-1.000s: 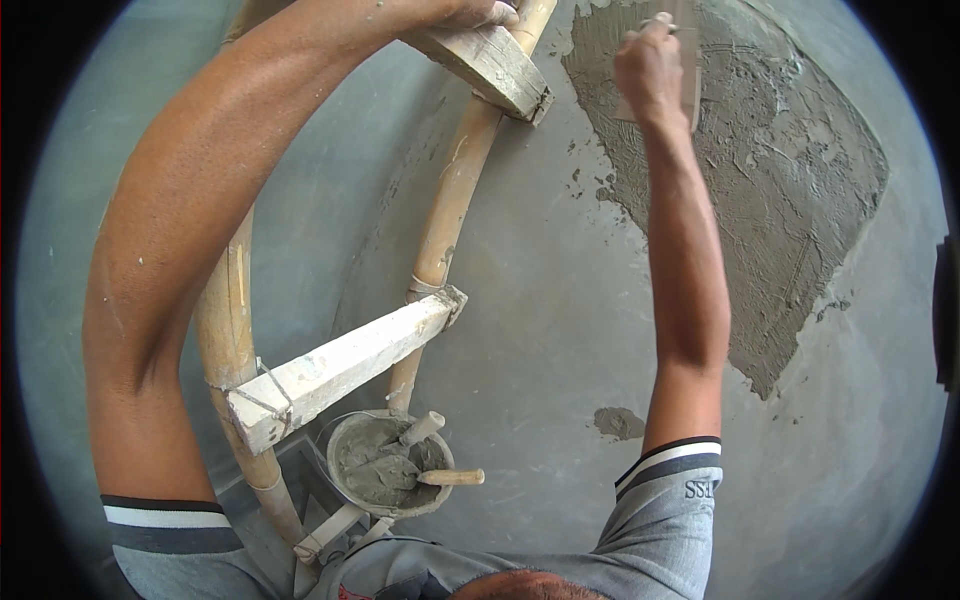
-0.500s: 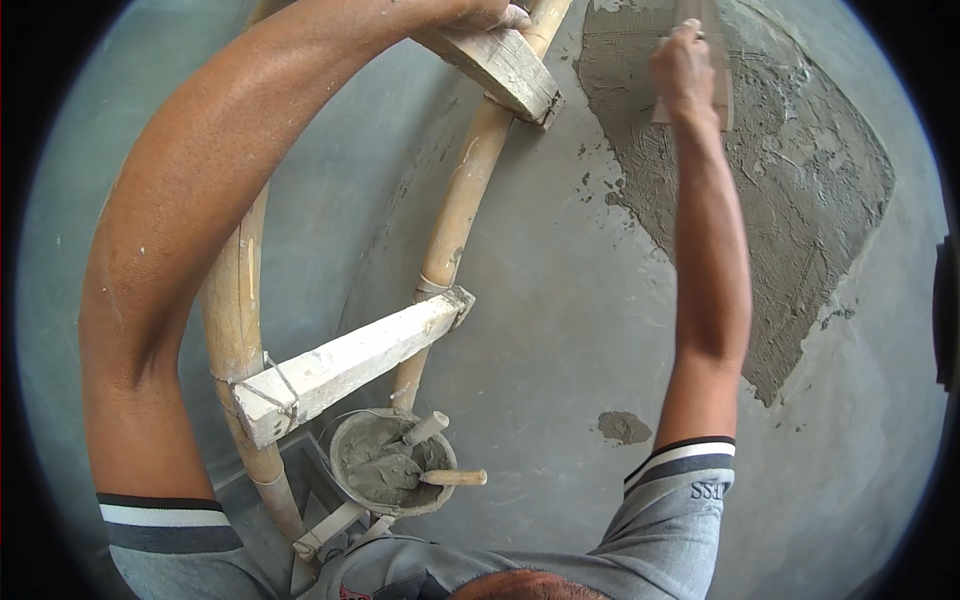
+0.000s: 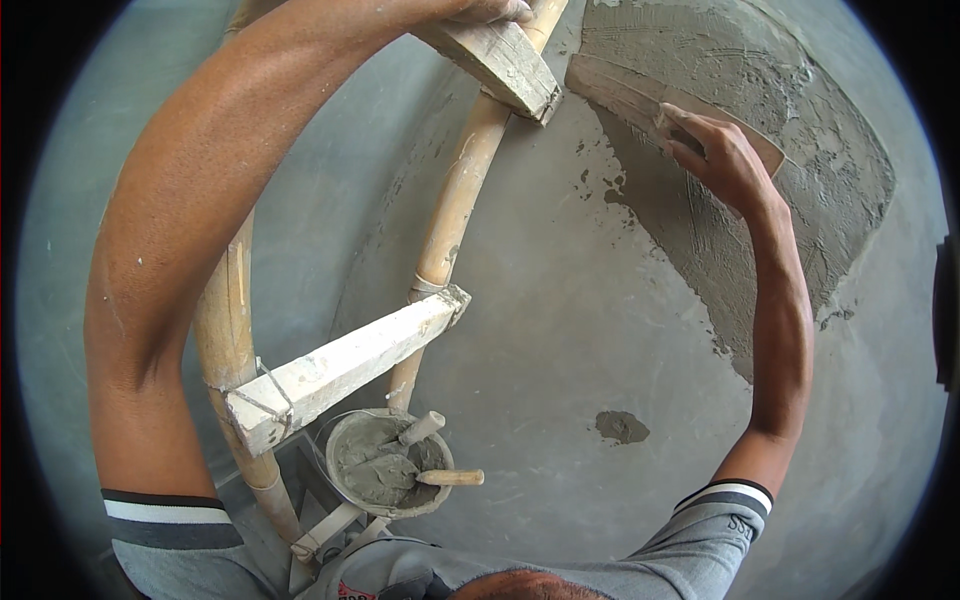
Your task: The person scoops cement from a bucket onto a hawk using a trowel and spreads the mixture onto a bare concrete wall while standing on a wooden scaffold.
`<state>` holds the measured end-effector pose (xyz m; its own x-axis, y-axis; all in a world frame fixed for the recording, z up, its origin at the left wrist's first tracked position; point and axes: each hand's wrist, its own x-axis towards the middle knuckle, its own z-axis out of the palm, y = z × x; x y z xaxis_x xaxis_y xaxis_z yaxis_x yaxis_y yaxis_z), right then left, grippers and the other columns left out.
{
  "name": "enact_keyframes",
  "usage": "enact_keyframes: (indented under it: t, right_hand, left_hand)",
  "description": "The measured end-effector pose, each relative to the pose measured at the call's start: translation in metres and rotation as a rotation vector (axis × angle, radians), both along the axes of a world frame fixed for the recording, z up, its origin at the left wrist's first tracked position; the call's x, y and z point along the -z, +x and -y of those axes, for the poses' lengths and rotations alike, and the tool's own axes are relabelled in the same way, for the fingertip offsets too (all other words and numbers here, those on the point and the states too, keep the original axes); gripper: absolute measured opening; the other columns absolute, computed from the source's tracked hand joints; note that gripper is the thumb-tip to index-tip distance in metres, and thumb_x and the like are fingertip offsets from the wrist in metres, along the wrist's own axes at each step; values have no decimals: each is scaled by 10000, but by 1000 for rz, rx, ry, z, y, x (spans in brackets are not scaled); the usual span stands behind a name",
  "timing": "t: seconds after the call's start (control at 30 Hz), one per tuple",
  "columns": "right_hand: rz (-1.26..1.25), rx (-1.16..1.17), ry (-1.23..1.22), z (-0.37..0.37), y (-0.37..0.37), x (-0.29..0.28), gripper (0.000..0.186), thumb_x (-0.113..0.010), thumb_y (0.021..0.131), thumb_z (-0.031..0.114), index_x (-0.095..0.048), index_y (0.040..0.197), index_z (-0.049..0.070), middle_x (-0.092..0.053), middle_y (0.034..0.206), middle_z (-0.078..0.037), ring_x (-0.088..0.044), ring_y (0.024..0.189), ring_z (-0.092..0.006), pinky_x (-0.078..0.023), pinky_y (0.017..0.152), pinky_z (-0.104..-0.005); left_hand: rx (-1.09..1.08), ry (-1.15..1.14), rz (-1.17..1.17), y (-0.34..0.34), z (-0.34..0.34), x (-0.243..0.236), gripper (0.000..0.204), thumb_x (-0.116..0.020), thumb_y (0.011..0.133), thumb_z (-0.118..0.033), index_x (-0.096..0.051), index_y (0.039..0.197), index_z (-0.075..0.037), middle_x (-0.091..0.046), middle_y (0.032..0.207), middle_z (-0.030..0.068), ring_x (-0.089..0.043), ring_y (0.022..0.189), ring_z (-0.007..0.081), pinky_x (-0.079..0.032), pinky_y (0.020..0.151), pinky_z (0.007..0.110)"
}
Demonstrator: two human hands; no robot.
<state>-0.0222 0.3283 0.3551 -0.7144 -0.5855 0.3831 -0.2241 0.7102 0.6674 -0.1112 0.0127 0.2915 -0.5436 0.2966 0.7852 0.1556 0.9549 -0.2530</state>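
My right hand (image 3: 735, 165) is closed round the handle of a long, flat plastering float (image 3: 612, 86). The float's blade lies slantwise against a patch of wet grey mortar (image 3: 820, 140) on the wall, at the upper right. At the top, my left hand (image 3: 498, 10) is closed on the upper rung (image 3: 500, 65) of a bamboo ladder (image 3: 462, 205); its fingers show only in part. Below, a bucket (image 3: 447, 505) of grey mortar holds two tools with wooden handles, one handle (image 3: 424, 428) tilting up and the other handle (image 3: 455, 478) resting across the rim.
A white, mortar-splashed lower rung (image 3: 350, 360) is tied with wire between the ladder's bamboo rails. A small mortar blotch (image 3: 622, 427) sits on the smooth grey surface right of the bucket. Mortar specks dot the patch's left edge. A dark object (image 3: 945, 315) shows at the far right.
My right hand has come down and to the right. The float has turned from upright to slanting across the mortar patch. My left hand stays on the upper rung.
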Motion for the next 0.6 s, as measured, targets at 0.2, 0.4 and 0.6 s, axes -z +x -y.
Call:
enact_keyframes:
  t: [0.2, 0.4, 0.6]
  right_hand:
    - [-121, 184, -73, 7, -50, -39, 485, -616, 946, 287, -564, 1372, 61, -659, 1236, -198, -617, 1154, -374, -463, 1019, -429]
    - [-344, 240, -53, 33, -80, -60, 380, -596, 953, 319, -610, 1238, 68, -685, 1155, -204, -651, 1074, -386, -503, 941, -476]
    - [-820, 270, -131, 9, -55, -95, 307, -531, 988, 319, -596, 1181, 89, -701, 1100, -201, -665, 1032, -407, -519, 859, -515]
  left_hand:
    - [34, 18, -13, -4, 3, 0, 622, -517, 923, -621, -775, 959, -56, -751, 942, 118, -718, 931, 273, -539, 813, 397]
    - [83, 10, 13, 0, 5, 2, 615, -531, 915, -621, -776, 958, -58, -751, 958, 120, -716, 948, 278, -536, 829, 397]
    - [169, 27, -31, -10, -4, 5, 609, -531, 917, -617, -775, 963, -60, -751, 960, 121, -714, 954, 286, -534, 839, 400]
